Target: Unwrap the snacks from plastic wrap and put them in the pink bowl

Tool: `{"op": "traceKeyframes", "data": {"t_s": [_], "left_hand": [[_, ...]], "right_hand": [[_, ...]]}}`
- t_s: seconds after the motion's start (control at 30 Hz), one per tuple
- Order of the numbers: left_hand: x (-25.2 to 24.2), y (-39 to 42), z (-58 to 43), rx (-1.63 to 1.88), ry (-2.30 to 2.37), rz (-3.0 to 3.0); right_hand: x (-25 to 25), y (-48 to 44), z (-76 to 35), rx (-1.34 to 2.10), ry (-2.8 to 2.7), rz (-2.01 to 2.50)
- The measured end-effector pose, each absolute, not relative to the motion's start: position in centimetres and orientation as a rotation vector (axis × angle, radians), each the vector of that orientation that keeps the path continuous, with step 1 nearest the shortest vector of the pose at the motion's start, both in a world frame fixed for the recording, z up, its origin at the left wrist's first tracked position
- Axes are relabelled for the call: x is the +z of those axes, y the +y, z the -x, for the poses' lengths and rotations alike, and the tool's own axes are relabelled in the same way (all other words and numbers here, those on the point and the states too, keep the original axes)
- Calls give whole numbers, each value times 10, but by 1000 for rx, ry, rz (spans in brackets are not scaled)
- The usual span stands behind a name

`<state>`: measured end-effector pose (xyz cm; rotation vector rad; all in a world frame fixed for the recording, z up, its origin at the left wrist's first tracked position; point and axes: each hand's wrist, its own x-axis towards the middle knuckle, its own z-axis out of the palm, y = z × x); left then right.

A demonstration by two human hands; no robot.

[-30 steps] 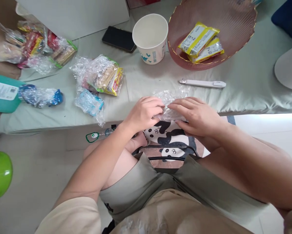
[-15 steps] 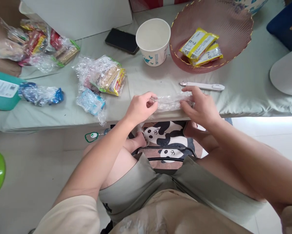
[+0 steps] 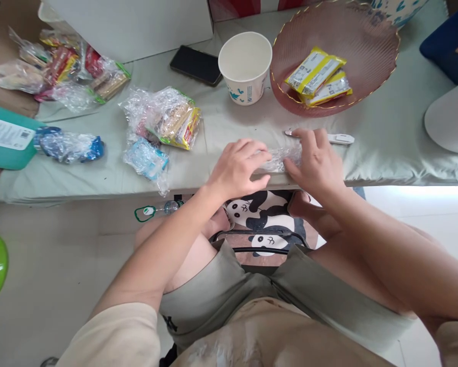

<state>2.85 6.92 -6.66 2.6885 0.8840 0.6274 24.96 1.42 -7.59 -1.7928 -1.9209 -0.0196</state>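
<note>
Clear plastic film, one piece: lying near the front edge of the pale green cloth, between the two hands.

Changes against the frame half a second earlier: the left hand is now lying further right, over the film's left end, and is opening out of its earlier curl, the thumb now standing apart from the fingers. The right hand is now covering the middle of the white cutter, where earlier its forefinger was only reaching near the tip. Less of the film is showing between the hands, and it is looking shorter and more bunched.

Condition of film: transparent, colourless, crumpled lengthwise into a narrow band, creases catching the light in white streaks. Both ends are disappearing under fingers.

State of hands: left, loosely open, palm downward, fingers slightly bent and touching the film, the thumb staying clear of it. Right, half open, fingers bent and the thumb meeting the film's right part; whether it is gripping cannot be told.

Adjacent items: a paper cup is standing behind the film; a pink gold-rimmed bowl is holding yellow packets; a wrapped snack bundle is lying to the left.
</note>
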Motion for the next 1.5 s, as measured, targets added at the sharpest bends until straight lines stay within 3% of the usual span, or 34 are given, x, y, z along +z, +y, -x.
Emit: {"op": "traceKeyframes", "data": {"t_s": [0.17,0.37,0.47,0.6,0.8,1.3,1.5], "left_hand": [[-72,67,-36,396,889,-2703],[-65,70,-34,858,832,-2319],[-59,73,-33,940,745,-1835],[-60,75,-40,694,626,-1412],[-64,80,-51,759,782,-1401],[-67,123,-55,647,701,-1252],[-73,139,-48,772,732,-1257]], "right_hand": [[-60,6,-243,-126,-2154,1584],[-58,1,-232,123,-2219,1506],[-53,3,-230,475,-1873,1565],[-46,9,-223,1032,-1421,1391],[-54,24,-222,871,-1521,1539],[-53,57,-220,949,-1340,1493],[-64,67,-216,1021,-1266,1379]]}}
